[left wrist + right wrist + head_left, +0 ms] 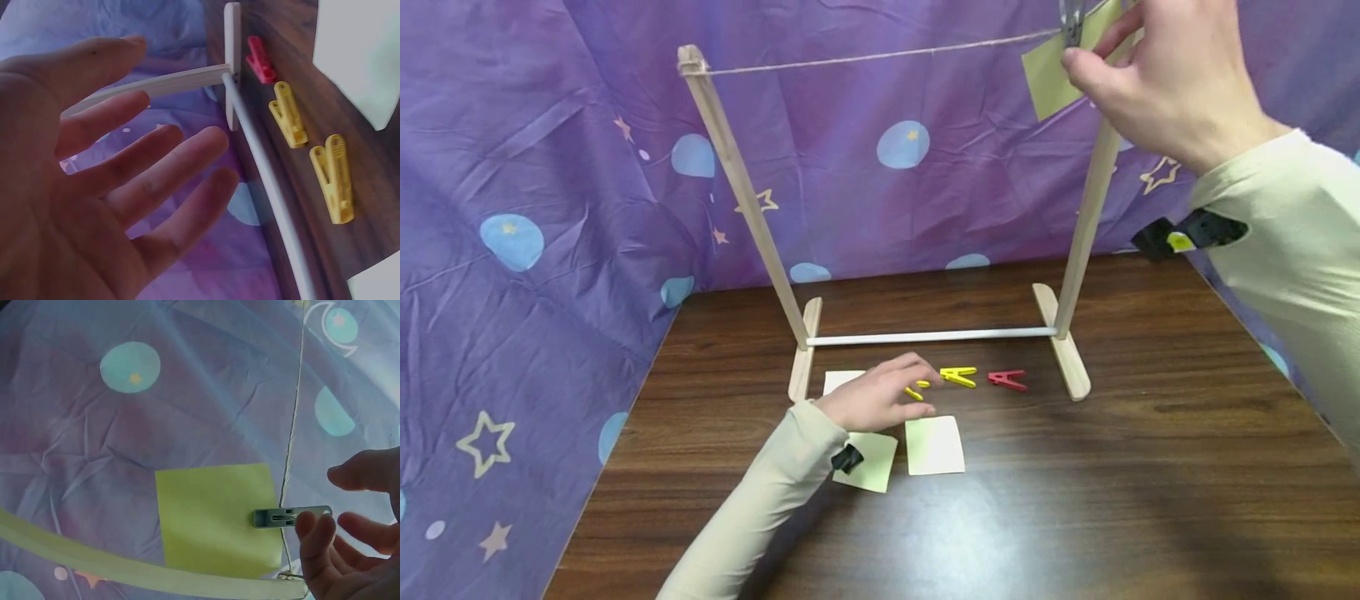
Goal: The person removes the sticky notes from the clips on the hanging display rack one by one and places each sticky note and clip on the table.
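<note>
A grey clothespin (269, 517) clips a yellow-green paper note (215, 519) to the string (880, 57) near the right post. My right hand (1180, 79) is up beside that clothespin, its fingers spread apart; in the right wrist view fingertips overlap the clothespin's tail end. Low over the table, my left hand (880, 396) has loosely extended fingers and an empty palm, plain in the left wrist view. Two yellow clothespins (334, 181) and a red clothespin (1007, 380) lie close to it. One of the yellow ones is partly hidden behind its fingers in the head view.
The string runs between two wooden posts (745, 192) on flat feet, joined low down by a white rod (932, 337). Pale notes (935, 446) lie on the brown table (1075, 500), two partly covered by the left arm. A purple patterned cloth (587, 125) hangs behind.
</note>
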Demonstrator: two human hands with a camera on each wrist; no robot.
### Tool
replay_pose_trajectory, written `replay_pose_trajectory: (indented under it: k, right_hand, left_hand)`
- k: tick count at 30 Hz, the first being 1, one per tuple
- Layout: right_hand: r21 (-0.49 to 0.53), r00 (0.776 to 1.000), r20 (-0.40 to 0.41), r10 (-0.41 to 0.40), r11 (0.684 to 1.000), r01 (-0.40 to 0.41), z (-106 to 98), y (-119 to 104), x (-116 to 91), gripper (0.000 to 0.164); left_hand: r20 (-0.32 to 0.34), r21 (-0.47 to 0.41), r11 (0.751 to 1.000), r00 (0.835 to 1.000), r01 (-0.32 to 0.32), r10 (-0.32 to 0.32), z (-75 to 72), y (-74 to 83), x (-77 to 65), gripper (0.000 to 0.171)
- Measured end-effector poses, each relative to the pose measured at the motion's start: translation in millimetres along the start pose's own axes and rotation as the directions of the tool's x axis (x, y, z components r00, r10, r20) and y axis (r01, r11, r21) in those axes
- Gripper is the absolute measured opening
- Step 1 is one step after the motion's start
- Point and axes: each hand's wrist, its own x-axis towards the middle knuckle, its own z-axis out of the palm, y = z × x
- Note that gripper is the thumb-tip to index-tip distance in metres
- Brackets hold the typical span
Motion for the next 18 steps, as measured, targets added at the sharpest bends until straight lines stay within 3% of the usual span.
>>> replay_pose_trajectory:
  k: [6,9,15,18]
  right_hand:
    - [-0.025,0.994,0.059,0.096,0.995,-0.094,-1,0,17,0.002]
    - [-0.062,0.985,0.115,0.131,0.990,-0.125,-2,1,23,0.021]
    - [-0.099,0.974,0.179,0.142,0.987,-0.126,-2,1,32,0.011]
    - [-0.079,0.965,0.208,0.157,0.987,-0.143,-2,2,35,0.016]
  left_hand:
    - [-0.048,-0.009,0.999,0.998,0.033,-0.034,-11.5,4.6,10.0,0.035]
    - [-0.085,-0.003,0.999,0.995,0.047,-0.047,-17.8,6.3,15.8,0.035]
    - [-0.176,-0.017,0.999,0.983,0.047,-0.050,-31.7,9.2,27.7,0.033]
    - [-0.232,-0.025,0.999,0.971,0.047,-0.052,-37.3,11.3,34.0,0.030]
